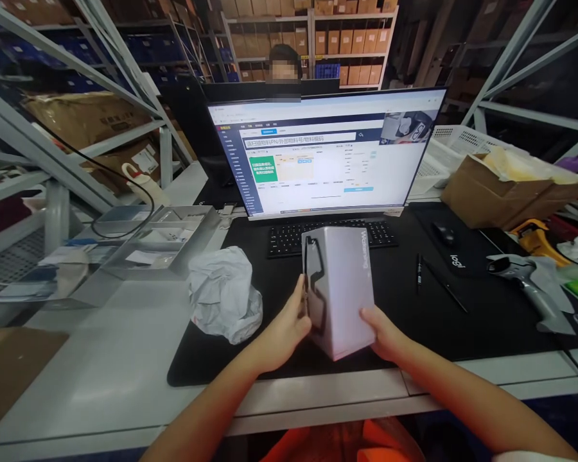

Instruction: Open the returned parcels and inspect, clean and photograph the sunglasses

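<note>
Both hands grip a white box (pixel 340 289) above the black mat (pixel 462 321).
Left hand (pixel 289 327) clasps its printed side, right hand (pixel 383 333) its lower corner; the box is tilted before the keyboard (pixel 332 236) and monitor (pixel 325 154), crumpled plastic (pixel 224 292) just left, scanner (pixel 530 282) well right.

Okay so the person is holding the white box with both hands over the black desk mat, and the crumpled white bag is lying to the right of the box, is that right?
Not quite. The head view shows both hands, left hand and right hand, holding the white box over the black desk mat, but the crumpled white bag lies to the left of the box.
</note>
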Available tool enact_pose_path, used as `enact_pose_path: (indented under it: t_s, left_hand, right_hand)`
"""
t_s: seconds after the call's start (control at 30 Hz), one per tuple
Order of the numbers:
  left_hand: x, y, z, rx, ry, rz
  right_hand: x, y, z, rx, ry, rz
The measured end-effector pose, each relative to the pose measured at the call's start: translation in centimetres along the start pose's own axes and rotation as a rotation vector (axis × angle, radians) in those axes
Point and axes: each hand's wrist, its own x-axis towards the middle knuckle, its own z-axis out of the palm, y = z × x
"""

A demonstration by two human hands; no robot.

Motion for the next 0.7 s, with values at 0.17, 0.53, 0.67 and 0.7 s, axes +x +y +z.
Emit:
enact_pose_path:
  t_s: [0.17, 0.53, 0.67, 0.7]
  left_hand:
    - [0.0, -0.8, 0.1, 0.033, -0.056, -0.057]
    - [-0.1, -1.5, 0.6, 0.185, 0.014, 0.082]
    - [-0.3, -1.6, 0.5, 0.332, 0.027, 0.135]
    - [-0.3, -1.6, 0.5, 0.394, 0.025, 0.159]
  right_hand:
    - [0.2, -0.6, -0.4, 0.264, 0.082, 0.164]
    - [0.4, -0.8, -0.1, 0.372, -0.067, 0.279]
    - [0.4, -0.6, -0.4, 0.344, -0.122, 0.288]
    - [0.4, -0.6, -0.4, 0.337, -0.135, 0.285]
